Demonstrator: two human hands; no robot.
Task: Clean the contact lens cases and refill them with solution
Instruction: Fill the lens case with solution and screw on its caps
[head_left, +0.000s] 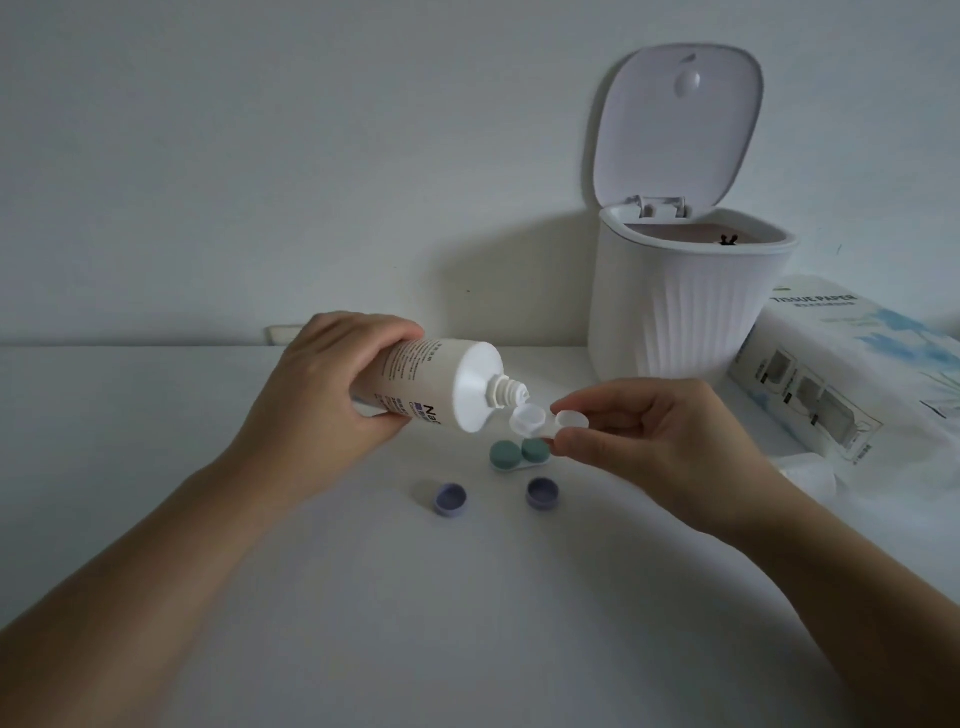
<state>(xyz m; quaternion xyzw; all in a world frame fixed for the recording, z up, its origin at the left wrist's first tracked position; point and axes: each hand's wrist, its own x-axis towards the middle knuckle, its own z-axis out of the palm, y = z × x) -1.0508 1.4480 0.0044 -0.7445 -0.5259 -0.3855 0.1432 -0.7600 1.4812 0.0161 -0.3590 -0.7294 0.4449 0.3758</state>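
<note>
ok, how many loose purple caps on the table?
2. One round purple cap lies open side up near the left forearm; the other round purple cap sits right of it, in front of the green-capped lens case. None visibly hidden.

Left hand (322, 384) tips the solution bottle (441, 387) over the open case (545, 422) pinched by right hand (660, 431).

"TISSUE PAPER" read in capitals on the top of the tissue pack (852, 364), "Na" showed in dark letters on the solution bottle (426, 387), its smaller print stayed too blurred to read
</note>
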